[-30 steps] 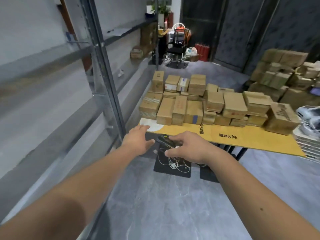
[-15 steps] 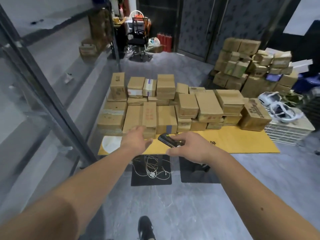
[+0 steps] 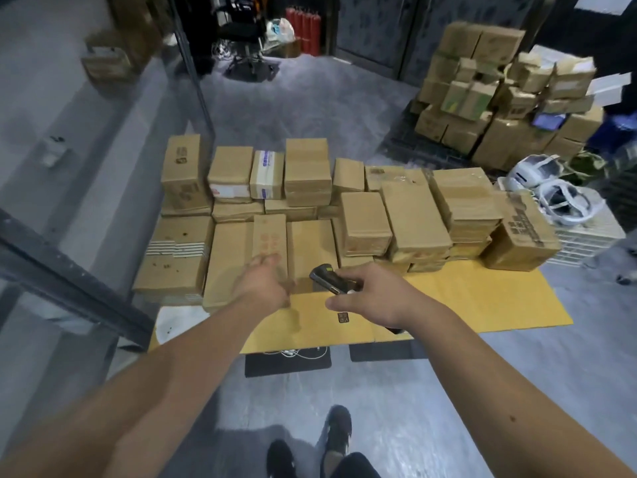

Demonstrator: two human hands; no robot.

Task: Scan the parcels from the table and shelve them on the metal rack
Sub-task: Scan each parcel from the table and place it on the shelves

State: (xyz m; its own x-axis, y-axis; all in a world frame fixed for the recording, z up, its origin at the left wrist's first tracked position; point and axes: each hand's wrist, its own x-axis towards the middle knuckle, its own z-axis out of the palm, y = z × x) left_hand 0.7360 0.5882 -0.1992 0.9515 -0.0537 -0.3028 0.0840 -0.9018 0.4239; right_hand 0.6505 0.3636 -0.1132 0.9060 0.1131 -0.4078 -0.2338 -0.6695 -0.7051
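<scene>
Several brown cardboard parcels point(image 3: 413, 215) are stacked on a table topped with yellow cardboard point(image 3: 465, 305). My left hand point(image 3: 263, 282) is open, blurred, fingers spread over the near end of a narrow parcel point(image 3: 269, 241) in the front row. My right hand point(image 3: 370, 296) grips a dark handheld scanner point(image 3: 325, 279), its head pointing left toward that parcel. The metal rack point(image 3: 79, 284) runs along the left, its dark post and grey shelves in view.
A big pile of cartons point(image 3: 489, 108) sits on the floor at the back right. White headsets point(image 3: 555, 194) lie on a white crate right of the table. An office chair point(image 3: 248, 39) and red cylinders point(image 3: 303, 25) stand far back. My feet show below.
I have stepped closer to the table, and the view has swung right off the rack. My left hand reached forward onto the front-row parcels; the scanner moved over the table.
</scene>
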